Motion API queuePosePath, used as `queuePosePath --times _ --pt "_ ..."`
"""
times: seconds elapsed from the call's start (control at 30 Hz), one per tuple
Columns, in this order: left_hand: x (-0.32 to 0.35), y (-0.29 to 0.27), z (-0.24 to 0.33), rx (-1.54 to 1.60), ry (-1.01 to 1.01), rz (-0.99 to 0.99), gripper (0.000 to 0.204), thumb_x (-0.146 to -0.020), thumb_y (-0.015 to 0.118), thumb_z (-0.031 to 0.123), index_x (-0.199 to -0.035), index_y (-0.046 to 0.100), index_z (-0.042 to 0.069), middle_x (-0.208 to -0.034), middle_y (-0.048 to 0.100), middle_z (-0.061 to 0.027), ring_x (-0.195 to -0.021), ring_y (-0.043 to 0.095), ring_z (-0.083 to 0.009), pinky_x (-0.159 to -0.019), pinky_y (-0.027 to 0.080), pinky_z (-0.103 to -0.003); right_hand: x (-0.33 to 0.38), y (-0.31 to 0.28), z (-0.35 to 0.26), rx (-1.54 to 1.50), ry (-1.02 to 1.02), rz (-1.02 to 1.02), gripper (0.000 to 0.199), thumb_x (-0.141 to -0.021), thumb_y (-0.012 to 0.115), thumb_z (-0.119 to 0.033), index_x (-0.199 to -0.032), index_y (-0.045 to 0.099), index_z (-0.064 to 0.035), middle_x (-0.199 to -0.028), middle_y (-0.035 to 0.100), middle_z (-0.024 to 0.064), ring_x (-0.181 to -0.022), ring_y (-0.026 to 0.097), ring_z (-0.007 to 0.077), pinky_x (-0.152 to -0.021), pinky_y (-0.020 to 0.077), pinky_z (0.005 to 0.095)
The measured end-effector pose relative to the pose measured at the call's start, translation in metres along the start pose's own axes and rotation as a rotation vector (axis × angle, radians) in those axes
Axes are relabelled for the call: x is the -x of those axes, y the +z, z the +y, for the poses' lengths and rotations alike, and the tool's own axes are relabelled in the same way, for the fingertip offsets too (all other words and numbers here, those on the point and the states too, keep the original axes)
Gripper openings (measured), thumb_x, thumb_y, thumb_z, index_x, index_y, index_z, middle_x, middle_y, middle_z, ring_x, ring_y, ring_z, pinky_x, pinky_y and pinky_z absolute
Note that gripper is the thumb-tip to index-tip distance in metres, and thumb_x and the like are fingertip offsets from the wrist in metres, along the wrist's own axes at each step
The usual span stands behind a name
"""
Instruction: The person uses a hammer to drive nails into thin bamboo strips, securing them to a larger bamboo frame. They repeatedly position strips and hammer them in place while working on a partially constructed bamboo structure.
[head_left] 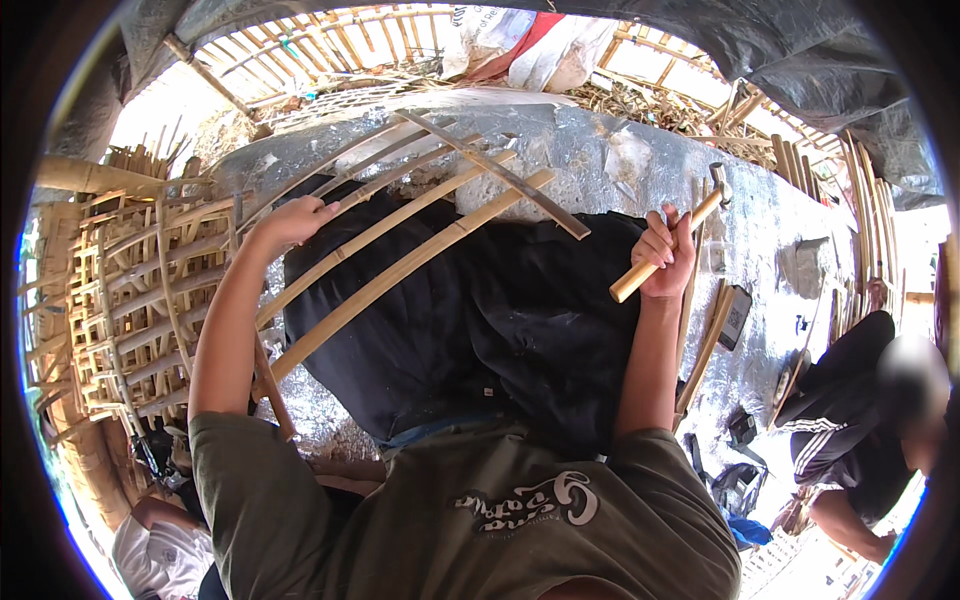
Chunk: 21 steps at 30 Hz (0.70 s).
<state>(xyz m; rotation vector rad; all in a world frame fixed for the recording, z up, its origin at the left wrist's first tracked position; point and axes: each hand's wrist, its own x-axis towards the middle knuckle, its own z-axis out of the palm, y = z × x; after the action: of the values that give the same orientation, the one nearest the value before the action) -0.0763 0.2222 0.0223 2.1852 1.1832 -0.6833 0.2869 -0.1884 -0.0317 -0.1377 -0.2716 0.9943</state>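
Overhead, the right hand [668, 252] is closing tight around a wooden-handled hammer [668, 250]. The left hand [290, 222] is gripping the bamboo slat frame [400, 262], which is stretching between both hands.

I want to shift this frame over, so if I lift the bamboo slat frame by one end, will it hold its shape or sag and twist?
Probably springy rather than rigid: the bamboo slats are long, thin and already bowed. Likely light for its size, being only split strips. It may twist, since just one cross strip visibly ties them, and only the left hand steadies it while the right hand grips a hammer.
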Motion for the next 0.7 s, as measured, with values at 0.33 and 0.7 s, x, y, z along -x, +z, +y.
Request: queuePosePath --times 0.33,0.7 --pt "0.000 0.009 0.041 -0.481 0.336 0.360 0.055 -0.104 0.041 0.049 -0.113 0.061 -0.002 -0.114 0.065 -0.0236 -0.114 0.061 -0.0402 -0.098 0.048 -0.051 0.001 -0.001 0.002 0.022 -0.021 0.021 0.042 -0.111 0.037 -0.031 -0.120 0.057 0.0042 -0.076 0.038 -0.0005 -0.052 0.036 0.0036 -0.048 0.0394 0.0198" --pt "-0.020 0.053 0.168 -0.322 0.262 0.395 0.058 -0.104 0.038 0.052 -0.110 0.062 -0.001 -0.111 0.067 -0.0234 -0.110 0.064 -0.0400 -0.092 0.051 -0.052 0.003 -0.003 -0.001 0.019 -0.011 0.012 0.041 -0.111 0.037 -0.031 -0.121 0.056 0.0037 -0.076 0.038 -0.0009 -0.051 0.036 0.0031 -0.048 0.0397 0.0195"
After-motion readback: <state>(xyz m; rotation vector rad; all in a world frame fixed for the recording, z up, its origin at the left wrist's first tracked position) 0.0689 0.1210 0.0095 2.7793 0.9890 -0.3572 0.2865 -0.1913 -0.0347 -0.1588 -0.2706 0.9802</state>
